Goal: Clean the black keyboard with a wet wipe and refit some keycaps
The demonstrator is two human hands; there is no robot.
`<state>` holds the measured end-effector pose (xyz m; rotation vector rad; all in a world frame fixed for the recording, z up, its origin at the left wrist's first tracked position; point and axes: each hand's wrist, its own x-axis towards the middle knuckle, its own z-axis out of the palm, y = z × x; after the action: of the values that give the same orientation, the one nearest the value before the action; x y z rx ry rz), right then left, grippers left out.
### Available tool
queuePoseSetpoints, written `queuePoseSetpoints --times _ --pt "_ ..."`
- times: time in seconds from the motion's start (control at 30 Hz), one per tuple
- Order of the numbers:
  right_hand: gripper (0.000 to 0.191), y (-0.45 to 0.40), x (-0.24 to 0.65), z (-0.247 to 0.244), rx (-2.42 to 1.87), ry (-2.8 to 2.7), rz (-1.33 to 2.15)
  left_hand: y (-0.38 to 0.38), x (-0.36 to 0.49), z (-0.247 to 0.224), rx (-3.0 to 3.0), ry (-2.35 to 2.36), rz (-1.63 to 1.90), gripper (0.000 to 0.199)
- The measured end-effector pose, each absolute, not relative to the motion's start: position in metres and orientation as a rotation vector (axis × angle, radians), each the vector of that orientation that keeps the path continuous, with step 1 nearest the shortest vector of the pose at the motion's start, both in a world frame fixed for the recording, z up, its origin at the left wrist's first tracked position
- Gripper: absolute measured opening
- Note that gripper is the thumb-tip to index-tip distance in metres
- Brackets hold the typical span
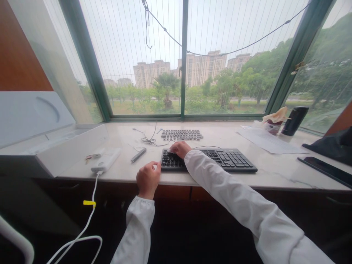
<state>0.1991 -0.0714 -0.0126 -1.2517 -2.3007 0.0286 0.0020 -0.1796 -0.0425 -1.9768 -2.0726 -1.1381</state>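
Keyboard point(238, 159): one, black, lying at the centre of the frame on the counter point(220, 136); its left portion looks stripped of caps, its right-hand block retains them.

Keycaps point(181, 134): one set, loose, laid in rows just above the keyboard.

Right hand point(180, 148): fingers closed, pinching a white scrap point(173, 150), perhaps a wipe, at the keyboard's upper left.

Left hand point(149, 179): curled, thumb at the keyboard's left end; we cannot tell whether it grips or merely steadies.

Step, as we judge it: cleaning the bared key bed. The next move, we think, calls for working the scrap between the sockets while the keyboard is kept from sliding; caps are best left undisturbed in their rows.

Containers: one white box point(74, 148), left of the frame, lid raised; we note something pale inside, not identifiable. One black cylinder point(294, 121), tilted, upper right; we cannot see whether it holds anything.
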Motion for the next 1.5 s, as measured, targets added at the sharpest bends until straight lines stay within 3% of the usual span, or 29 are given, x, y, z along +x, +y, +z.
queuePoseSetpoints --times 0.57,0.7,0.87,1.5 --pt "0.017 -0.054 0.160 -0.004 -1.361 -2.430 -0.048 -0.178 0.002 -0.044 -1.972 -2.085 -1.136 0.029" --pt "0.027 -0.050 0.153 -0.007 -1.461 -2.422 -0.097 -0.178 0.002 -0.044 -1.965 -2.085 -1.130 0.028" --pt "0.018 -0.063 0.157 -0.003 -1.410 -2.499 -0.124 -0.177 0.001 -0.044 -1.968 -2.078 -1.132 0.027" --pt "0.018 -0.107 0.333 -0.003 -1.412 -2.433 -0.141 -0.177 0.000 -0.045 -1.971 -2.046 -1.162 0.027"
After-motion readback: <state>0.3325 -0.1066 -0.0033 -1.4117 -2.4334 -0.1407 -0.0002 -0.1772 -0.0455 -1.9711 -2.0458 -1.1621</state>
